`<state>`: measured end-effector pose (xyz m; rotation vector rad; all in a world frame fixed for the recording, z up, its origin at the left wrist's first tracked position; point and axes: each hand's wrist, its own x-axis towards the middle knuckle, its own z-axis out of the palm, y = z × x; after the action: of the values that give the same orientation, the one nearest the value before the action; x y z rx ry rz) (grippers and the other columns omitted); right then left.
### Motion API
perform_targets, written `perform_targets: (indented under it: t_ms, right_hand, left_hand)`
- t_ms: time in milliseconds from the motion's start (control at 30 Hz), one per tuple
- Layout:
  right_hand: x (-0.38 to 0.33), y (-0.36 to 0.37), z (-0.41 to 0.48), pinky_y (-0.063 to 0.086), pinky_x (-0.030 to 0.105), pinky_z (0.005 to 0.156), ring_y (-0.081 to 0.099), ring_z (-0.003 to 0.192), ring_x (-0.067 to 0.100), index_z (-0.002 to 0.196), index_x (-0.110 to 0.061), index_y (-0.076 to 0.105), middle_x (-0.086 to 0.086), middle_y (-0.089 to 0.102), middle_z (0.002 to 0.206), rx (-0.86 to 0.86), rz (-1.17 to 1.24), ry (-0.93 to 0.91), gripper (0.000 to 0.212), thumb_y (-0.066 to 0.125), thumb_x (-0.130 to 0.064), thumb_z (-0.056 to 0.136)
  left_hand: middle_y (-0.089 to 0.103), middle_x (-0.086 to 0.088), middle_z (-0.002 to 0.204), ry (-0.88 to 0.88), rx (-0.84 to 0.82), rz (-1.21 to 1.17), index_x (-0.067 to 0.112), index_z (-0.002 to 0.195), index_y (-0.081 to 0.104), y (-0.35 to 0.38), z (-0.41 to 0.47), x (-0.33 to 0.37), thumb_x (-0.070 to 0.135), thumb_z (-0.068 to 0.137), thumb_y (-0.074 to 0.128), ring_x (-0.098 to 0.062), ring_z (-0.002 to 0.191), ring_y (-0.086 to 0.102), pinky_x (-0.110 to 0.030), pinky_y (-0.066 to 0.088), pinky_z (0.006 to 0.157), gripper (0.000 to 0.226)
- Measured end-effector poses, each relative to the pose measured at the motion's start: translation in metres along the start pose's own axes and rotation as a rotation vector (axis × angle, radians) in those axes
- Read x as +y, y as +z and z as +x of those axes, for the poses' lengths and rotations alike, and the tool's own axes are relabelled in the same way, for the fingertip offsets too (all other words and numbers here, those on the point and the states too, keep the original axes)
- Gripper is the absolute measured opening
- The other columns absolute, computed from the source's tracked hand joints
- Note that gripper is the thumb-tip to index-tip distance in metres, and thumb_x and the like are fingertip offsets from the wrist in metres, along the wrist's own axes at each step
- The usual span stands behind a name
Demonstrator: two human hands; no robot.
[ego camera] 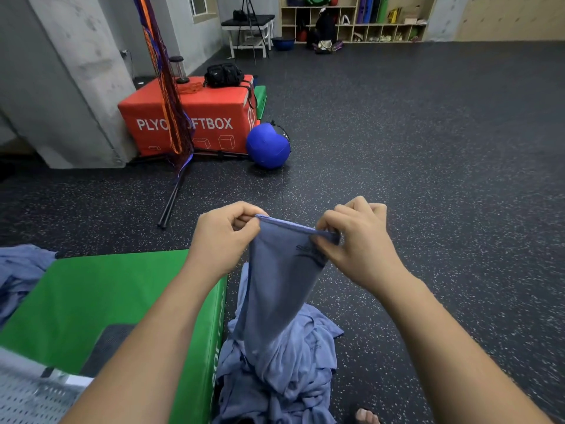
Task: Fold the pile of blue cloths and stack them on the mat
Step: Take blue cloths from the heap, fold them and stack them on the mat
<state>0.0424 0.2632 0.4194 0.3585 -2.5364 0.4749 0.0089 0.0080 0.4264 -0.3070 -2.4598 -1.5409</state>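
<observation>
Early days, I'd say: no folded stack shows on the green mat (pixel 107 295) at eight o'clock. The left hand (pixel 223 237) and right hand (pixel 357 243) each have fingers pinched on the top hem of one blue cloth (pixel 281 270), held up at centre, its tail trailing into the rumpled pile (pixel 284 371) on the floor at six o'clock. Another loose blue heap (pixel 21 270) lies at nine o'clock. At one o'clock, cubby shelves (pixel 351 22) hold bags and coloured pads.
</observation>
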Motion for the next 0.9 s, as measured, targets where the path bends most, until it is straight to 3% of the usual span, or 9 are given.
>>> perform_targets:
  t_ms: [167,233,433,533,667,733,800,833,900]
  right_hand:
    - [0.006,0.005,-0.002,0.033,0.044,0.091,0.045,0.098,0.021,0.075,-0.03,0.063,-0.011,0.047,0.095,-0.1,-0.096,-0.002,0.029,0.078,-0.052,0.084]
    - [0.007,0.003,-0.002,0.033,0.042,0.09,0.047,0.098,0.019,0.077,-0.029,0.06,-0.011,0.049,0.099,-0.097,-0.052,0.041,0.029,0.076,-0.051,0.089]
    - [-0.004,-0.013,0.0,0.046,0.029,0.068,0.059,0.072,0.011,0.082,-0.023,0.059,-0.007,0.068,0.077,0.023,0.551,0.261,0.025,0.082,-0.022,0.09]
    - [-0.006,-0.017,0.003,0.05,0.032,0.069,0.058,0.071,0.014,0.104,-0.029,0.062,-0.004,0.067,0.079,0.026,0.748,0.338,0.03,0.082,-0.014,0.088]
    - [-0.006,-0.022,0.002,0.056,0.046,0.083,0.063,0.084,0.016,0.119,-0.039,0.062,-0.006,0.066,0.089,-0.075,0.674,0.329,0.045,0.071,-0.012,0.085]
    - [-0.006,-0.023,0.001,0.051,0.047,0.1,0.062,0.109,0.007,0.126,-0.041,0.061,-0.015,0.063,0.111,-0.148,0.546,0.244,0.044,0.071,-0.032,0.084]
    - [-0.01,-0.021,0.0,0.04,0.043,0.113,0.052,0.132,0.006,0.138,-0.041,0.057,-0.02,0.056,0.134,-0.23,0.415,0.137,0.057,0.07,-0.057,0.084]
    - [-0.011,-0.019,0.0,0.037,0.042,0.114,0.052,0.134,0.005,0.141,-0.04,0.056,-0.021,0.056,0.137,-0.25,0.374,0.104,0.062,0.07,-0.063,0.085]
    - [-0.013,-0.014,0.0,0.042,0.039,0.108,0.061,0.118,0.002,0.135,-0.038,0.06,-0.022,0.067,0.122,-0.269,0.367,0.077,0.053,0.075,-0.059,0.088]
  left_hand:
    - [0.076,0.007,0.08,-0.002,0.025,-0.013,0.025,0.096,0.083,-0.003,0.003,-0.006,0.004,0.094,0.069,-0.002,0.071,0.061,-0.021,0.05,0.073,0.025]
    - [0.077,0.004,0.083,0.002,0.031,-0.016,0.025,0.096,0.083,-0.003,0.004,-0.008,0.007,0.093,0.069,-0.003,0.073,0.062,-0.024,0.051,0.075,0.023]
    - [0.08,0.001,0.085,-0.02,0.083,-0.082,0.026,0.092,0.081,-0.003,0.005,-0.004,0.003,0.092,0.072,-0.003,0.073,0.065,-0.021,0.055,0.075,0.025]
    - [0.081,-0.002,0.088,-0.023,0.085,-0.115,0.024,0.095,0.082,0.0,0.005,-0.003,0.004,0.092,0.074,-0.007,0.075,0.066,-0.026,0.058,0.078,0.021]
    - [0.081,-0.001,0.089,0.018,-0.018,-0.147,0.027,0.095,0.081,0.008,0.0,0.002,0.004,0.095,0.075,-0.007,0.077,0.066,-0.023,0.056,0.079,0.025]
    - [0.081,0.001,0.088,0.039,-0.073,-0.159,0.028,0.095,0.081,0.014,-0.002,0.006,0.003,0.096,0.075,-0.006,0.077,0.066,-0.022,0.055,0.079,0.026]
    - [0.081,0.0,0.087,0.049,-0.141,-0.164,0.027,0.096,0.081,0.021,-0.006,0.009,0.003,0.096,0.075,-0.007,0.077,0.067,-0.024,0.056,0.079,0.024]
    - [0.08,0.0,0.087,0.056,-0.18,-0.16,0.026,0.096,0.081,0.025,-0.008,0.011,0.004,0.096,0.075,-0.008,0.077,0.067,-0.026,0.057,0.078,0.023]
    - [0.08,0.002,0.087,0.069,-0.245,-0.163,0.026,0.097,0.081,0.032,-0.011,0.014,0.003,0.096,0.074,-0.007,0.078,0.068,-0.027,0.057,0.079,0.023]
